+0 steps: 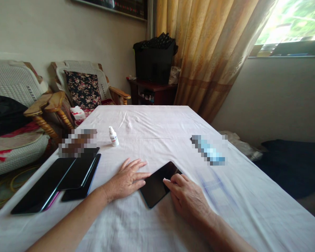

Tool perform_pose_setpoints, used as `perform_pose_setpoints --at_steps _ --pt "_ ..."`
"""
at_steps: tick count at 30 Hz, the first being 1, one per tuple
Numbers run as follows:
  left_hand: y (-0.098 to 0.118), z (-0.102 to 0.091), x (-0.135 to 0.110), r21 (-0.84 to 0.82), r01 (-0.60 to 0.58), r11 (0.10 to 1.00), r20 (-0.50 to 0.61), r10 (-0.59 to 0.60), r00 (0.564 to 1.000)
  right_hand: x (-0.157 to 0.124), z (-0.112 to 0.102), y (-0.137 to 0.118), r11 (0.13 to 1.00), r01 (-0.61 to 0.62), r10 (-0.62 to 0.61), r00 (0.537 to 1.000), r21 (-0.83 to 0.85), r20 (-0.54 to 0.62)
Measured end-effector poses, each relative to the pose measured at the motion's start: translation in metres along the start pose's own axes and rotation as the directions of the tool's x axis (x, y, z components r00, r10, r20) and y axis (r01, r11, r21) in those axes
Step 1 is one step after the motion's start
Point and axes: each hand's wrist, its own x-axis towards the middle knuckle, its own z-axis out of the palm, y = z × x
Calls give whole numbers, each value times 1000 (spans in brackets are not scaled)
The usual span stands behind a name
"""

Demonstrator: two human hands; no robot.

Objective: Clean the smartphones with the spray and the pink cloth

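A smartphone (157, 189) with a dark, glossy screen lies face up and slantwise on the white tablecloth. My left hand (127, 178) rests flat with its fingers spread, and its thumb and forefinger touch the phone's left edge. Over the right part of the screen, my right hand (187, 194) is closed, with its forefinger reaching down to the glass. A small bit of white cloth (166, 180) shows at that fingertip; the rest of it is hidden under the fingers. Beyond my left hand stands a small white spray bottle (113, 136).
Several dark phones or tablets (46, 182) lie overlapping on the left. A blurred brown item (78, 143) is behind them. On the right lies a blurred light-blue item (208, 150). Wicker chairs (81, 84) stand beyond the table's left edge, and a curtain (202, 52) hangs behind.
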Motion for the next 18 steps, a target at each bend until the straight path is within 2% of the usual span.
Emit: perform_pose_setpoints --at_steps 3,9,15,18 --pt "2 -1 0 4 8 1000 10 -9 1000 0 -2 -1 1000 -2 2 1000 16 -5" --pt "1 0 1 4 3 1000 1 -3 1000 1 -3 7 995 -97 97 995 10 14" --pt "3 -1 2 -1 24 1000 17 -24 1000 1 -2 -5 999 -8 6 999 39 51" --pt "3 -2 2 5 24 1000 22 -24 999 2 0 -2 999 -36 35 999 15 40"
